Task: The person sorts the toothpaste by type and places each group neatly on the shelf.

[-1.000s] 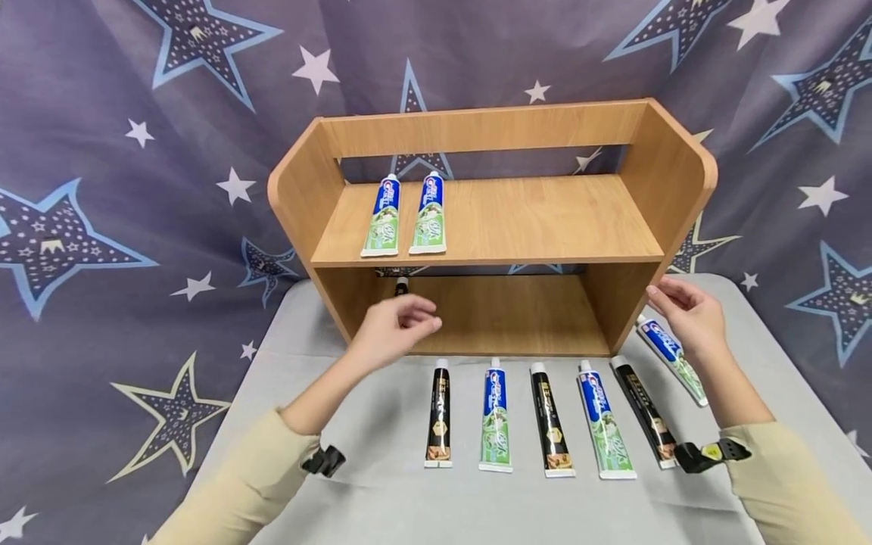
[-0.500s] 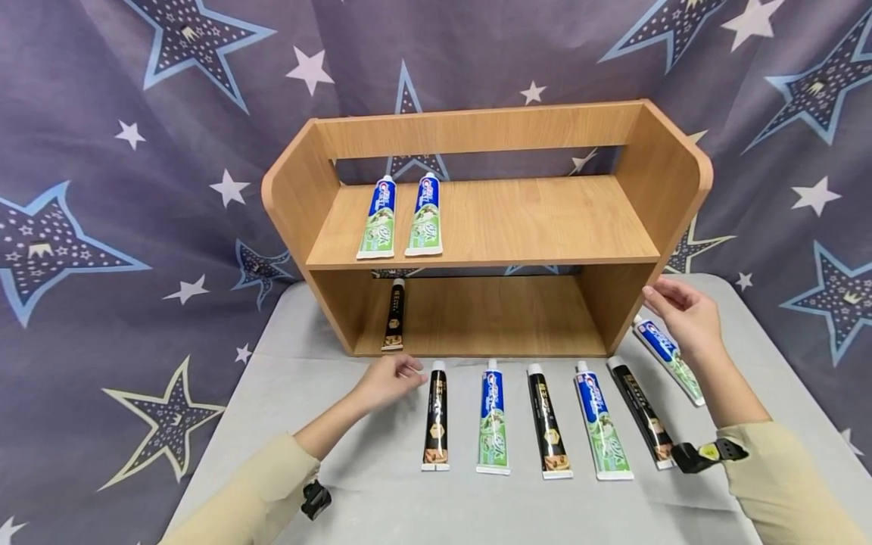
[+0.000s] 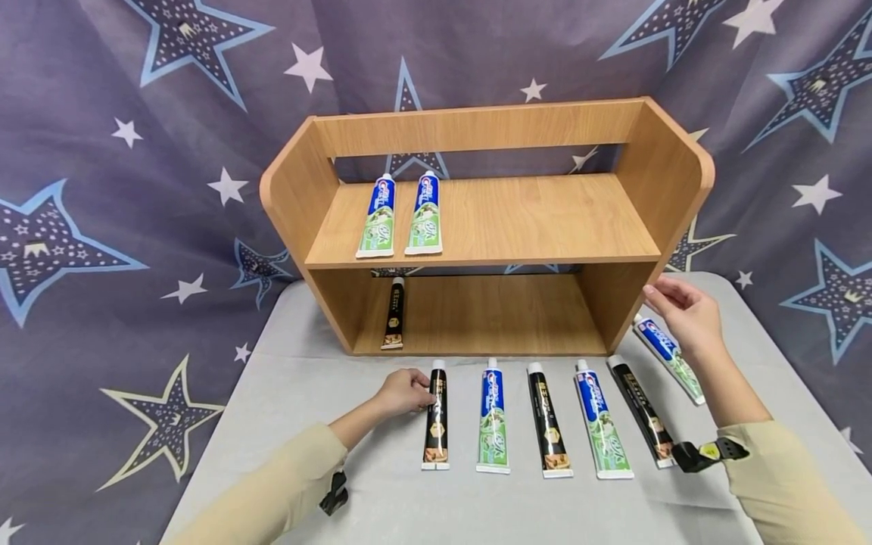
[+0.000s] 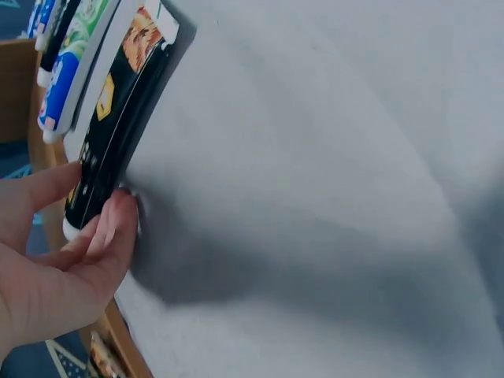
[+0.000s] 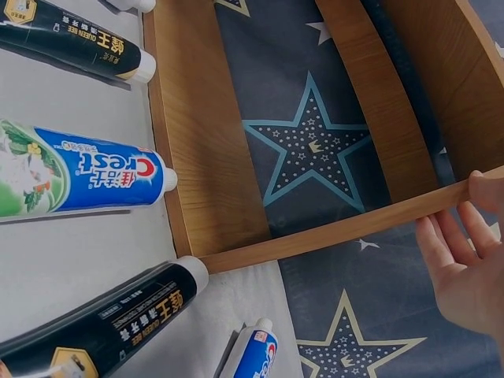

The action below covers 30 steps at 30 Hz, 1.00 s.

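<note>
My left hand (image 3: 403,393) pinches the cap end of the leftmost black toothpaste tube (image 3: 437,424) on the table. In the left wrist view, thumb and fingers lie on either side of that tube (image 4: 108,118). My right hand (image 3: 686,318) holds the right side panel of the wooden shelf (image 3: 630,303); in the right wrist view, the thumb and fingers straddle the panel's edge (image 5: 346,228). Another black tube (image 3: 393,314) lies on the lower shelf at left. Two blue-and-green Crest tubes (image 3: 377,219) lie side by side on the upper shelf.
Right of the held tube, Crest tubes (image 3: 493,420) and black tubes (image 3: 549,424) alternate in a row before the shelf. One more Crest tube (image 3: 671,356) lies beside the shelf, partly behind the right arm. A star-patterned curtain (image 3: 136,265) hangs behind.
My left hand has left the lower shelf, uncovering the black tube there, and come down to the leftmost black tube on the table, now pinched. The right hand stays at the side panel.
</note>
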Motion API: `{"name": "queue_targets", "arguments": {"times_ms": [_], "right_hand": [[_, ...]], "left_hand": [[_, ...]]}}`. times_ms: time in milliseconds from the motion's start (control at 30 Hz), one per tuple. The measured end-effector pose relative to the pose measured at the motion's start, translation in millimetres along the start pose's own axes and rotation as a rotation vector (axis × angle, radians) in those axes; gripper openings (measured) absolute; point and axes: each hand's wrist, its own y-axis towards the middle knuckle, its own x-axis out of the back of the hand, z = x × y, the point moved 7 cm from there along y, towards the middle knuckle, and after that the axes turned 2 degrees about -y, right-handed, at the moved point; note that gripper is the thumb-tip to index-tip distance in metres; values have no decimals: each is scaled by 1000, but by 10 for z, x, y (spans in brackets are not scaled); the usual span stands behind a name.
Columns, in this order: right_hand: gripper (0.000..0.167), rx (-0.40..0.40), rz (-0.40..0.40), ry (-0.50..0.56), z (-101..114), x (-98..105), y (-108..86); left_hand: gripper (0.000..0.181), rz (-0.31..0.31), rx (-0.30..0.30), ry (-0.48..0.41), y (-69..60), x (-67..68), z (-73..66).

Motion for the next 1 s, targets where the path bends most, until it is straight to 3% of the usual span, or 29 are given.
{"name": "queue_targets", "arguments": {"times_ms": [133,200,333,467,633,900,1000], "right_hand": [[17,-20,-11,-20,-57,29,57],[20,-6,-19,27,-224,128,186],[24,5,-29,45,-361,233,285],[17,-16,-22,29,-167,114,117],[22,-38,-13,52,32,-25,-32],[19,-48,-15,30,40,-29,-50],[15,-52,-25,-15,-92,60,39]], "left_hand": [[30,-47,40,-24,31,-61,-3],[30,-68,64,-27,31,-81,-12],[26,-99,56,12,11,-123,-55],[24,-125,52,55,-10,-156,-47],[24,-114,22,109,-37,-179,-78],[25,-76,22,66,-83,-203,-82],[25,-79,16,50,-74,-193,-63]]}}
